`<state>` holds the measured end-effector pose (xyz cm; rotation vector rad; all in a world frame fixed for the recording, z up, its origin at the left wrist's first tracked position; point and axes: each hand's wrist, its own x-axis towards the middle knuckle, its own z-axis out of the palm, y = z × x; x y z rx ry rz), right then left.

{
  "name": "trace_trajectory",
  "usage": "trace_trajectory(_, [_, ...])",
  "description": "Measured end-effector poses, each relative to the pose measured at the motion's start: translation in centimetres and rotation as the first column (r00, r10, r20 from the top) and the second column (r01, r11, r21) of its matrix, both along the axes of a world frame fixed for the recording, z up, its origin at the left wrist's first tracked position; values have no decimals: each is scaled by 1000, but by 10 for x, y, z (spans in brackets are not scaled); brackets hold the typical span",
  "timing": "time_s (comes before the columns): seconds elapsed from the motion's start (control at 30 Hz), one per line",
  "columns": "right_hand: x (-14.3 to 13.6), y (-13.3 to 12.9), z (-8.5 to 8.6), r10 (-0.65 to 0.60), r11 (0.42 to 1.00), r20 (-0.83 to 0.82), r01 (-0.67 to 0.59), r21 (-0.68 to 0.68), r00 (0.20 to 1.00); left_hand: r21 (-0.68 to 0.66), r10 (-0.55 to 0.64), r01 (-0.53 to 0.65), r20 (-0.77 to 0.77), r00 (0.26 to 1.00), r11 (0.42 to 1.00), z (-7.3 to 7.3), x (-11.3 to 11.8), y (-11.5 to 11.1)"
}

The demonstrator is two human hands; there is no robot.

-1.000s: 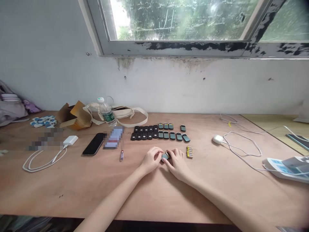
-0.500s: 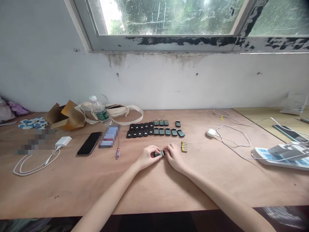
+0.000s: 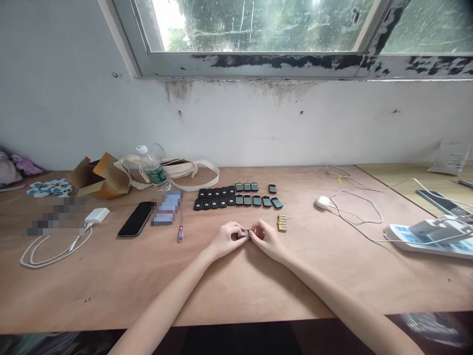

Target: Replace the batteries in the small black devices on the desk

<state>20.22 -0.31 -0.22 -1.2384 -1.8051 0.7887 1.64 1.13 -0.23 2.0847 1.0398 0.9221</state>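
My left hand (image 3: 228,239) grips the left end of a small black device (image 3: 242,235) with a grey-green face, low over the table. At its right end, the thumb and forefinger of my right hand (image 3: 266,239) press together on the device. Fingers cover most of it, so any small part between them is hidden. Just right of my right hand lies a short stack of yellow-and-silver batteries (image 3: 282,223). Beyond my hands, similar grey-green-faced devices (image 3: 256,200) lie in two rows, some with yellow at the top edge. Left of them are several black covers (image 3: 214,203) with pale round marks.
A small screwdriver (image 3: 180,233) and a black phone (image 3: 135,219) lie to the left, with a water bottle (image 3: 157,173), a white bag (image 3: 177,170) and an open cardboard box (image 3: 101,177) behind. White cables and a power strip (image 3: 424,239) occupy the right side.
My right hand has turned and closed from spread fingers into a pinch at the device's right end, covering more of it. My left hand has stayed in place.
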Motion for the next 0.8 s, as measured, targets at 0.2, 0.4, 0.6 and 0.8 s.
trace_trajectory(0.2, [10,-1,-7,10,994,-208,-33,-106,978,4,10,-10,-4,1000,1000,0,1,-1])
trace_trajectory(0.4, [44,-19,-17,-62,997,-22,61,-42,998,31,33,-32,-13,999,999,1,1,-1])
trace_trajectory(0.6, [80,-26,-26,-196,972,122,176,157,973,37,32,-31,-18,999,999,0,0,-1])
trace_trajectory(0.8, [95,-17,-30,-296,943,207,250,219,933,75,22,-19,-42,999,997,-2,-1,0])
